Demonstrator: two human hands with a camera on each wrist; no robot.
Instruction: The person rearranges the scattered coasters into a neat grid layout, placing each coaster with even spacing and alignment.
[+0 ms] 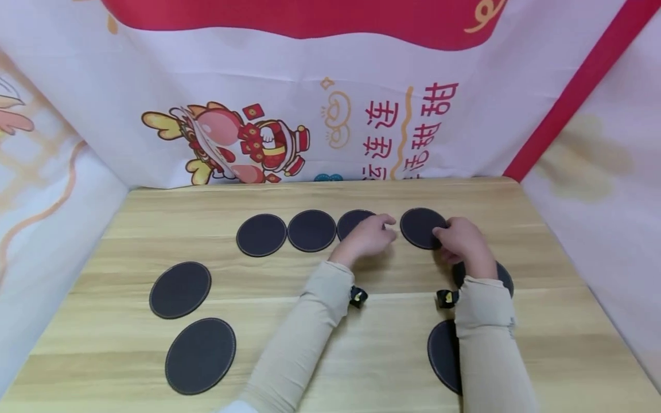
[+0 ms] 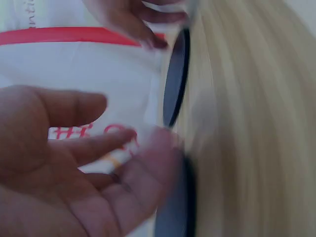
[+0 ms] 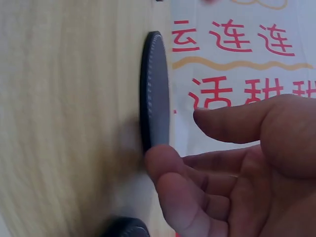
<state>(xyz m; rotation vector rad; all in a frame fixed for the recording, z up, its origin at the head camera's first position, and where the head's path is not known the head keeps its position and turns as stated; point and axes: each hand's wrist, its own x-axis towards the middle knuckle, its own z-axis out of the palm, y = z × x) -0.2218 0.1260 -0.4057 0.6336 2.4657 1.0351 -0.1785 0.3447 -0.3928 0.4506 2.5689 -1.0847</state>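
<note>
Black round coasters with stitched rims lie flat on the wooden table. In the head view, my left hand [image 1: 369, 236] hovers at the right side of one coaster [image 1: 350, 222], partly covering it; its fingers are loose and hold nothing. My right hand [image 1: 465, 241] is at the right edge of another coaster [image 1: 420, 228], set apart by a gap. The right wrist view shows my right fingertips at the rim of that coaster [image 3: 159, 94], with the thumb raised clear of it. In the left wrist view, the thumb and fingers of my left hand [image 2: 94, 158] are spread, blurred at the tips.
Two coasters [image 1: 261, 235] [image 1: 312, 230] continue the back row leftward. Two more coasters [image 1: 180, 290] [image 1: 200, 356] lie at the left. Under my right arm, two coasters [image 1: 506, 278] [image 1: 444, 355] are partly hidden. A printed cloth [image 1: 289, 69] hangs behind the table [image 1: 382, 355].
</note>
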